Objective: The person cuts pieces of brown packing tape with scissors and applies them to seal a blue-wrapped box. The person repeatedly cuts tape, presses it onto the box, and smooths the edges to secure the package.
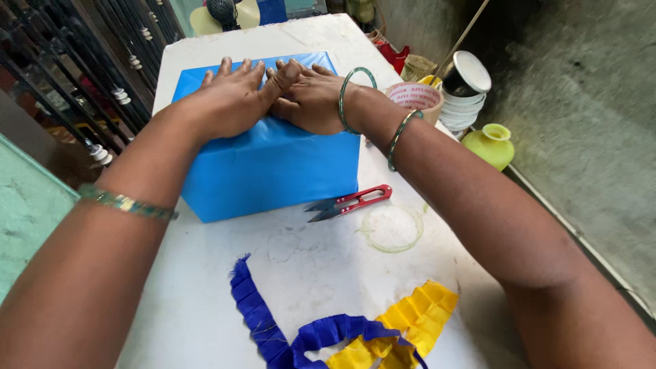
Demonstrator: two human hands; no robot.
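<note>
Blue wrapped box (270, 164) top lies hidden under left hand (229, 102) and right hand (311, 99).

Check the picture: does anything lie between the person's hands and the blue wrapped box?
Nothing visible does. The left hand and right hand both press flat on top of the blue box. The red snips lie apart, on the table.

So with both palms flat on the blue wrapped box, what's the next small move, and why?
Probably keep the left hand pressing the blue box and send the right hand to the tape roll beside it: the paper lies smoothed but nothing visibly fastens it.
</note>
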